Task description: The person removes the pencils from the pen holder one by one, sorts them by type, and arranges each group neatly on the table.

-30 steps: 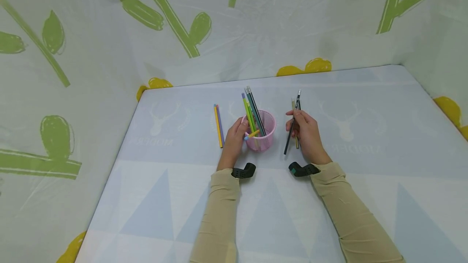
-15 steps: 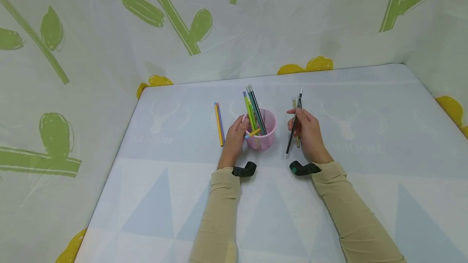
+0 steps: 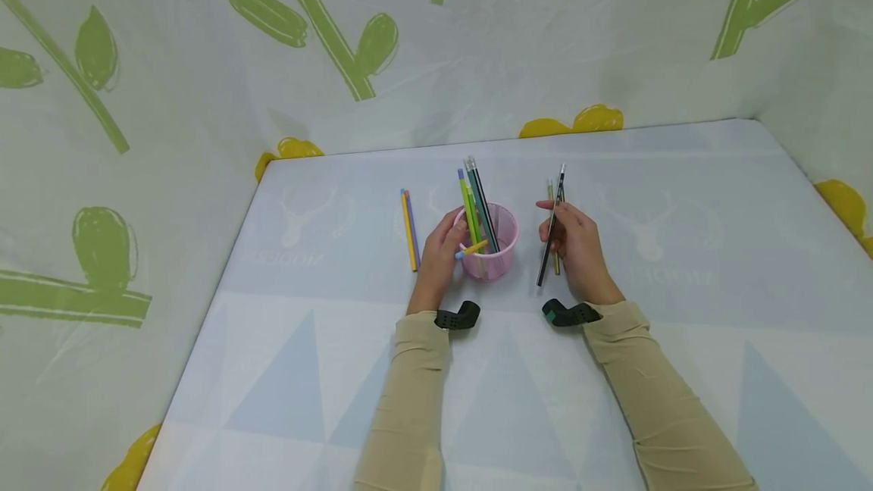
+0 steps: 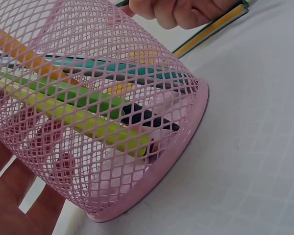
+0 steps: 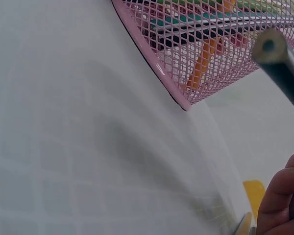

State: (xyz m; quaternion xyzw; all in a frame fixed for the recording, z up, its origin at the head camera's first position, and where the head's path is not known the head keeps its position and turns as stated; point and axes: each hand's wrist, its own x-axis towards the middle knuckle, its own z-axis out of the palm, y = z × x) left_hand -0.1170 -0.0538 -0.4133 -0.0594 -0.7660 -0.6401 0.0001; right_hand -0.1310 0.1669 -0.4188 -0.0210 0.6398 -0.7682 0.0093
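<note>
Aslant, dark pencil (image 5: pixel 287 79) in right hand (image 3: pixel 580 252), end-on only at right wrist.

a gap runs between the pink cup (image 3: pixel 502 264) and the black pencil (image 3: pixel 544 267), but leaning pencils (image 3: pixel 483 204) crowd the cup's left.

- Tabletop (image 3: pixel 518 430): white and pale blue, printed with blue triangles (image 3: pixel 283 392) and faint deer heads (image 3: pixel 648 237).
- Wall covering (image 3: pixel 532 44): pale, bordering the far, left and right sides; printed with green stems (image 3: pixel 319 21) and leaves (image 3: pixel 266 12).
- Yellow printed shapes (image 3: pixel 596 118): positioned along the tabletop edges.
- Lighting: diffuse; shadows soft.
</note>
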